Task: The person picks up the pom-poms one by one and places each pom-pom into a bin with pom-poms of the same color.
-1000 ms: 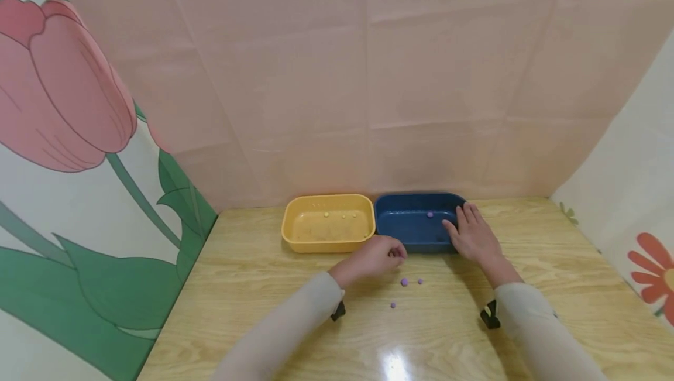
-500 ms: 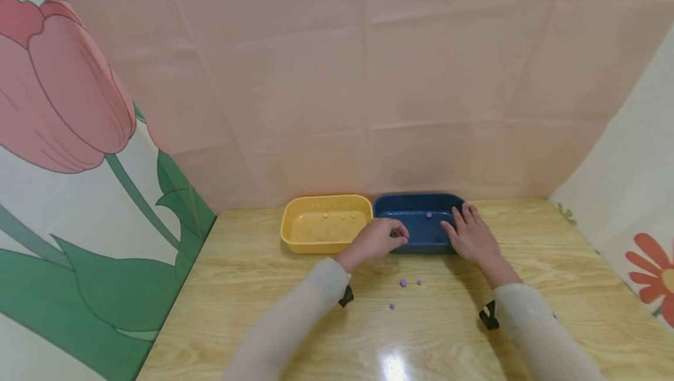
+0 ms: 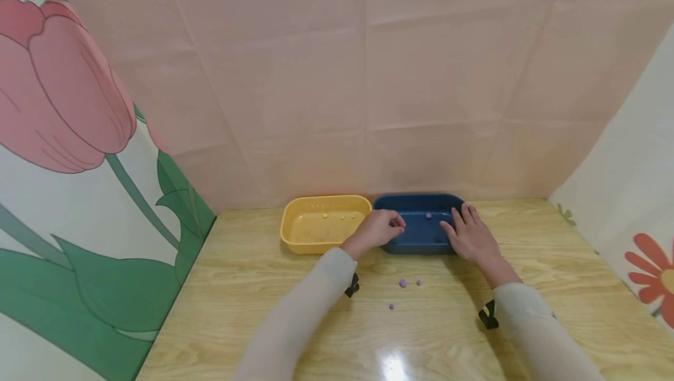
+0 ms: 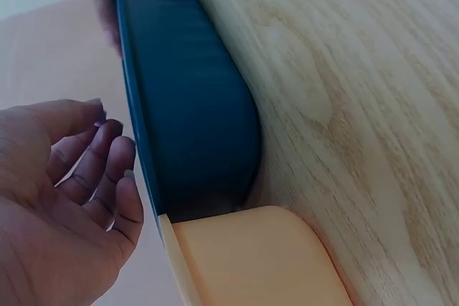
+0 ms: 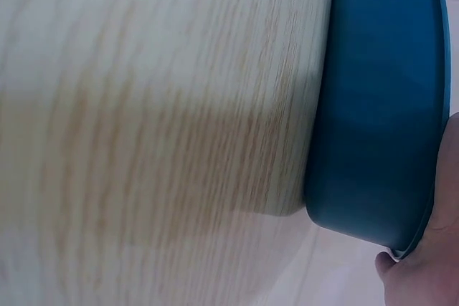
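Observation:
My left hand [image 3: 377,230] is over the near left part of the blue tray [image 3: 418,249], thumb and fingers curled together. In the left wrist view a small purple ball [image 4: 101,117] shows partly between the thumb and fingertips, just beyond the tray's rim. My right hand [image 3: 475,239] rests across the tray's right rim with fairly straight fingers, the thumb reaching over the inside. One purple ball [image 3: 429,215] lies in the blue tray. On the table in front are a larger purple ball [image 3: 402,282] and two smaller ones, including a purple ball [image 3: 392,306] nearer me.
A yellow tray [image 3: 310,249] stands directly left of the blue one, with several small yellow balls, among them a yellow ball [image 3: 325,215], inside. Both trays sit at the back of the wooden table [image 3: 237,287], close to a pink cloth backdrop [image 3: 295,106].
My left hand has risen from the table in front of the blue tray and moved forward and slightly left, over the tray. The right hand has stayed on the rim.

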A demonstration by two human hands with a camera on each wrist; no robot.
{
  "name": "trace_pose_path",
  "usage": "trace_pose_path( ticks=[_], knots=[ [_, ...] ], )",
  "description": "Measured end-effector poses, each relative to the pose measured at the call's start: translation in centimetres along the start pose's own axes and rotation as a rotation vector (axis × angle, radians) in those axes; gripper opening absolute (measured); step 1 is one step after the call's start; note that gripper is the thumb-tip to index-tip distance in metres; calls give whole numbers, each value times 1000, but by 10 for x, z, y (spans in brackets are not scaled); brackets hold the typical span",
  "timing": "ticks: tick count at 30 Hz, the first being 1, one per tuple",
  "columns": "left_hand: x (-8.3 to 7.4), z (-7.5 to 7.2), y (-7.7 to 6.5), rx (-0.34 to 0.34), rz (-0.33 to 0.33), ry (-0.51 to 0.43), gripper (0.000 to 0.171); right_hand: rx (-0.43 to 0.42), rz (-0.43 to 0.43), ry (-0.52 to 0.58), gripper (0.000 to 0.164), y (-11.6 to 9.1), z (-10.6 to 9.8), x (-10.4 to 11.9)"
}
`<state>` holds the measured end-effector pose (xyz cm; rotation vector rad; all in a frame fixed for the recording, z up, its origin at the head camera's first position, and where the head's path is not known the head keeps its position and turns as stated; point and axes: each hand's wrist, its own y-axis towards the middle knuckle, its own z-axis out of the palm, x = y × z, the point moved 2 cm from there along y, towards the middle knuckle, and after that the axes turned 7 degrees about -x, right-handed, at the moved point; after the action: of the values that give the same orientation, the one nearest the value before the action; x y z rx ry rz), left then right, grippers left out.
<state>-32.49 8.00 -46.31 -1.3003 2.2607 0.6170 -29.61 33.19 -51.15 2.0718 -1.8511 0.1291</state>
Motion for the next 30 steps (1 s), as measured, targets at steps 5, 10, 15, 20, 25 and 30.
trace_pose_path(
  ticks=[5, 10, 15, 20, 25, 30],
  knots=[
    [-3, 0, 10, -25, -3, 42, 9, -1, 3, 0, 81, 3, 1, -2],
    [-3, 0, 20, -43, -19, 68, 10, -1, 7, -13, 80, 4, 2, -3],
    [0, 3, 26, -56, -47, 68, 9, -3, 2, -12, 79, 3, 0, 1],
    [3, 8, 30, -58, -61, 68, 10, -6, 1, -14, 78, 3, -1, 1],
    [3, 10, 30, -80, -64, 105, 17, 3, 2, -2, 79, 2, -1, 0],
    [-2, 8, 20, -72, -15, 163, 23, 12, 7, 8, 79, 0, 0, 0]
  ],
)
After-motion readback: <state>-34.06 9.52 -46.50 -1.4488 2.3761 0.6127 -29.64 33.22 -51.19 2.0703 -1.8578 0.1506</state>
